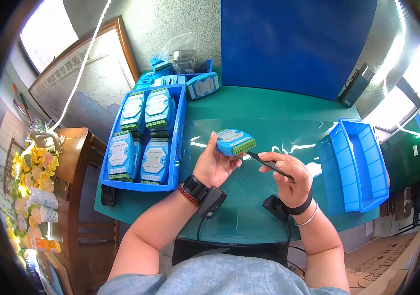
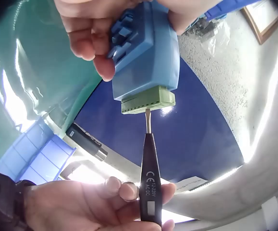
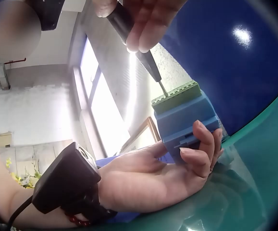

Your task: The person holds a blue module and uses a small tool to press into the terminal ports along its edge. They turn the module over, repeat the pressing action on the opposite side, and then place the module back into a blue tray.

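Note:
My left hand (image 1: 216, 164) grips a blue module (image 1: 234, 140) above the table, thumb on one side and fingers curled on the other. A green terminal block (image 2: 148, 100) runs along the module's end. My right hand (image 1: 291, 179) pinches a black screwdriver (image 2: 150, 178) with printed lettering on its handle. In both wrist views the metal tip (image 3: 164, 90) meets the green terminal block, near its middle in the left wrist view. The left palm is turned up beneath the module in the right wrist view.
A blue bin (image 1: 174, 169) with several similar modules stands on the left of the green table (image 1: 269, 105). More modules (image 1: 203, 86) and a plastic bag (image 1: 183, 54) lie behind it. Another blue bin (image 1: 350, 169) stands at the right, with a black device (image 1: 355, 88) behind it.

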`<control>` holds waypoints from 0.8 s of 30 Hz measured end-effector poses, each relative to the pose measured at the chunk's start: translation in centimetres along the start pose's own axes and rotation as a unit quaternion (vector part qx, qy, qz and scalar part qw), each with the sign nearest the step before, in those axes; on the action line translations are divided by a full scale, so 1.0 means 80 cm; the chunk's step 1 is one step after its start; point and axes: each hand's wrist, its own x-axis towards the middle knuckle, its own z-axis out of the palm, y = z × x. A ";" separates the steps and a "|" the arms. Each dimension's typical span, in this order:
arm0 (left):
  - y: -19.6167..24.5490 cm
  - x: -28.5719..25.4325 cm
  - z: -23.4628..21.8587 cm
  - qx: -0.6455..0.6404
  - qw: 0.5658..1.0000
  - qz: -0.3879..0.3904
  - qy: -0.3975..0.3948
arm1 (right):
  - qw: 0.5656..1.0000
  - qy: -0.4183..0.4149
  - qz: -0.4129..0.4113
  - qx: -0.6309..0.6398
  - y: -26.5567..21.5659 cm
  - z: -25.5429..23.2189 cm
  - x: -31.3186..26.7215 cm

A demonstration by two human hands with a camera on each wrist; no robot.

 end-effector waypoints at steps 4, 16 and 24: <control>0.000 0.000 0.000 0.003 1.000 -0.001 0.003 | 1.000 0.002 -0.002 0.001 0.001 0.000 0.000; 0.001 -0.001 0.002 0.015 1.000 -0.005 0.006 | 0.992 0.059 0.066 0.086 0.003 0.004 -0.007; 0.000 0.000 0.003 0.018 1.000 -0.004 0.013 | 0.969 0.115 0.153 0.153 0.003 0.002 -0.004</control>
